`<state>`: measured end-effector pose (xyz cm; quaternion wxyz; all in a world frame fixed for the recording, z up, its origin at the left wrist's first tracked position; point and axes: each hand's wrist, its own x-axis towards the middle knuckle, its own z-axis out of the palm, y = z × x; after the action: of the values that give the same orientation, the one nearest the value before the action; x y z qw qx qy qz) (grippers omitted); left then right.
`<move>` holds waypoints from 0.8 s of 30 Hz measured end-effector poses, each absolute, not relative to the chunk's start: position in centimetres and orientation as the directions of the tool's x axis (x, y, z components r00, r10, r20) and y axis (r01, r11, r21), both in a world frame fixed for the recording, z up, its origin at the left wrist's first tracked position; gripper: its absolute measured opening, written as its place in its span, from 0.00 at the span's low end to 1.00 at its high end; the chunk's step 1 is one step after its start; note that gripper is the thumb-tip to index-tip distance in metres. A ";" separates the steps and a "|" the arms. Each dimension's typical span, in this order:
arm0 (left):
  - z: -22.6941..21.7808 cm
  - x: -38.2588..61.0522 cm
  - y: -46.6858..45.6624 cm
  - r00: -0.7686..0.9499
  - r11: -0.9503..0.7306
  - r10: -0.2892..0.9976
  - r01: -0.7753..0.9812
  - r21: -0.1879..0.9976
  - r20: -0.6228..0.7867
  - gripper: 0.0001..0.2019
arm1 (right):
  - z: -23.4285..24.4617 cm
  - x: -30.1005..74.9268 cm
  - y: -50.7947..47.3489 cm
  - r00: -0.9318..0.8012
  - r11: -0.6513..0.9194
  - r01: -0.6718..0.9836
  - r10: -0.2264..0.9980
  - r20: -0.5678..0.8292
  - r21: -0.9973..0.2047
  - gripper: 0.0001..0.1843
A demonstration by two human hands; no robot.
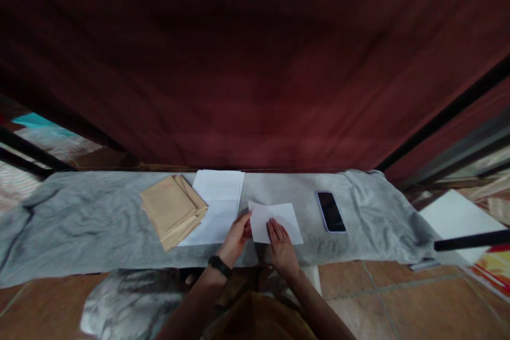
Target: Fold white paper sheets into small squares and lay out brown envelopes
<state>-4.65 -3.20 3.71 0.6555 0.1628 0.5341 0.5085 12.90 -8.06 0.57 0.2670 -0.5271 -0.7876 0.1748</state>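
Note:
A folded sheet of white paper point(285, 213) lies at the near middle of the grey cloth. My left hand point(238, 231) pinches its left edge between thumb and fingers, and a dark band circles that wrist. My right hand point(282, 244) rests flat on the paper, its fingers stretched out together across the lower middle. Left of my hands is a stack of white sheets point(219, 186) with a crease across the top one. Brown paper envelopes point(169, 207) sit in a loose pile that overlaps the sheets' left side.
A phone point(331, 212) with a dark screen lies right of the paper. Grey cloth point(99, 212) covers the long narrow surface. Behind it hangs a dark red cloth point(263, 90). At far right are a white board point(458, 218) and a dark bar point(474, 240). Tiled floor point(370, 297) shows below.

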 end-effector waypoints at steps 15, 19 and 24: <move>6.1 -2.9 -3.7 -0.080 0.300 0.902 -0.590 0.750 -0.423 0.23 | 8.0 14.0 -5.0 0.176 -0.086 -0.353 0.972 -0.156 -0.932 0.20; 6.2 -3.6 -3.0 -0.188 0.221 0.914 -0.510 0.831 -0.358 0.24 | 7.6 15.0 -5.0 0.191 -0.073 -0.331 0.971 -0.142 -0.941 0.17; 6.6 -3.4 -2.3 -0.238 0.230 0.904 -0.431 0.872 -0.355 0.34 | 8.7 15.7 -5.3 0.175 -0.120 -0.420 0.962 -0.210 -0.900 0.16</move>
<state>-3.37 -2.28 6.63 0.5761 0.2221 0.5320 0.5795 15.66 -5.28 8.74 0.5995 -0.4776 -0.2837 0.5762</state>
